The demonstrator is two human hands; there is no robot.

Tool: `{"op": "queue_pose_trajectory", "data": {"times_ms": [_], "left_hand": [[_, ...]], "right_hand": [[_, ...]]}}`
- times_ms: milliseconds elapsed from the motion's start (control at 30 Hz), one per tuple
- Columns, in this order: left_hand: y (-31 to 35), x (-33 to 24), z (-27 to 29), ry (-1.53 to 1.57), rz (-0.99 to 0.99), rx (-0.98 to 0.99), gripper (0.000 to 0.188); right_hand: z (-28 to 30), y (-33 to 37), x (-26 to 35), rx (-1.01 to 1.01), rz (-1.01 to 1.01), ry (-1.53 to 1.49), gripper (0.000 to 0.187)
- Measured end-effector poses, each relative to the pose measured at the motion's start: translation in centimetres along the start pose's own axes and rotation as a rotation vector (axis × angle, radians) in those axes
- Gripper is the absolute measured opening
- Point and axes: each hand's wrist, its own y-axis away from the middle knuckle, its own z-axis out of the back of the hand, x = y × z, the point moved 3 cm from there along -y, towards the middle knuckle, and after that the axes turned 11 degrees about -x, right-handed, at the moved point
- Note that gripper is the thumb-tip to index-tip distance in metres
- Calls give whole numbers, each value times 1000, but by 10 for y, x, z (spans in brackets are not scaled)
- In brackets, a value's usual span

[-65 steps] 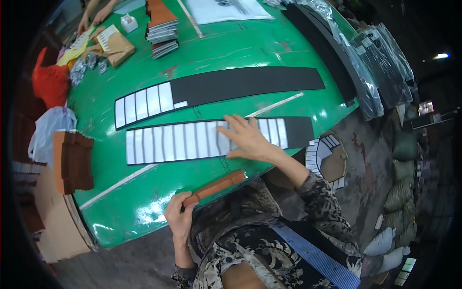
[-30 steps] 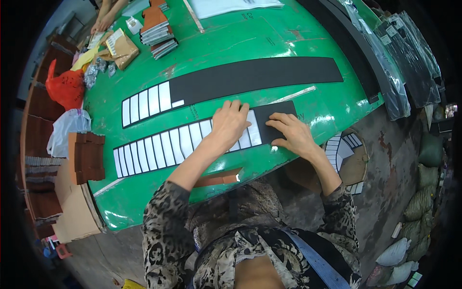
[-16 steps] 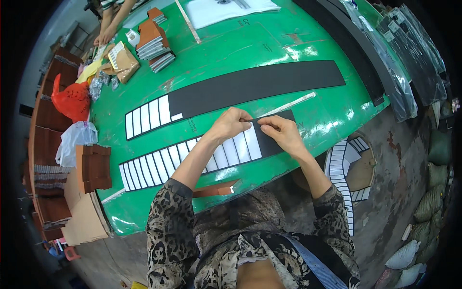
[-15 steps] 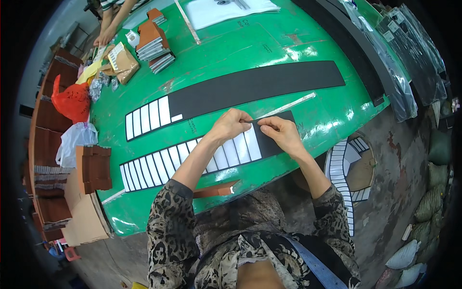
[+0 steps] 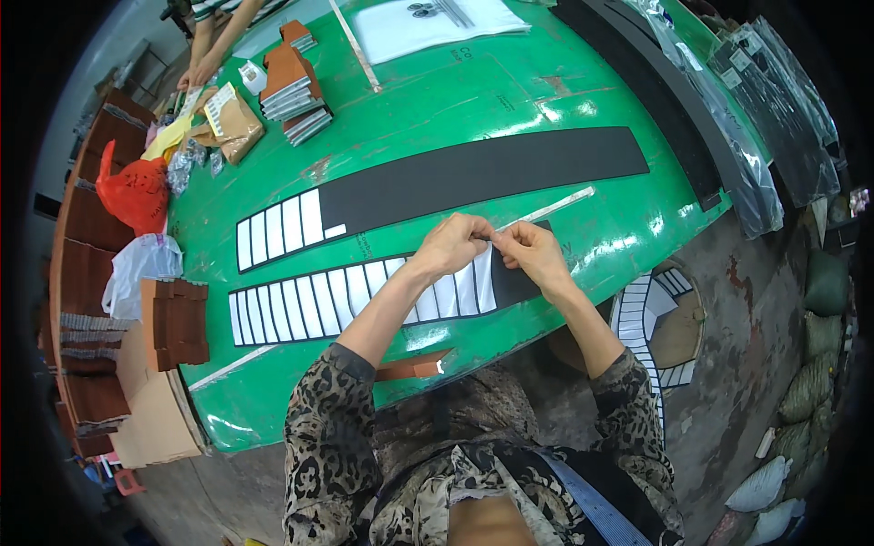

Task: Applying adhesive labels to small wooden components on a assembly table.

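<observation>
A long black strip (image 5: pixel 515 284) lies on the green table (image 5: pixel 410 100), covered by a row of white panels (image 5: pixel 314 305) except at its right end. My left hand (image 5: pixel 451 247) is closed in a pinch at the far edge of the strip, beside the rightmost panels. Against its fingertips, my right hand (image 5: pixel 535 257) pinches too, above the upper end of the last white panel (image 5: pixel 480 287). What lies between the fingertips is too small to make out. Parallel and farther off rests a second black strip (image 5: pixel 492 173), with several white panels at its left end.
A brown block (image 5: pixel 414 366) lies at the near edge. Stacked brown pieces (image 5: pixel 289 82), a red bag (image 5: pixel 135 193) and a white bag (image 5: pixel 141 273) stand left. Another person's hands (image 5: pixel 200 68) work at the far left. A paneled strip (image 5: pixel 642 314) hangs low at right.
My fingertips have come together, the right hand moving slightly left and nearer. The near strip's left end has shifted a little toward the far strip. The view has tilted slightly.
</observation>
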Motion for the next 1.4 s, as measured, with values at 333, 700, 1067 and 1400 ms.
{"op": "queue_pose_trajectory", "data": {"times_ms": [333, 700, 1067, 1400], "left_hand": [[6, -6, 6, -154, -79, -28, 25], [31, -8, 10, -352, -418, -455, 27], [128, -56, 54, 130, -84, -260, 28], [218, -56, 52, 134, -193, -278, 23]], "right_hand": [[1, 1, 4, 11, -80, -87, 15], [20, 2, 6, 62, -139, -476, 19], [1, 106, 95, -104, 1522, 402, 15], [-23, 173, 99, 165, 2000, 532, 7]]}}
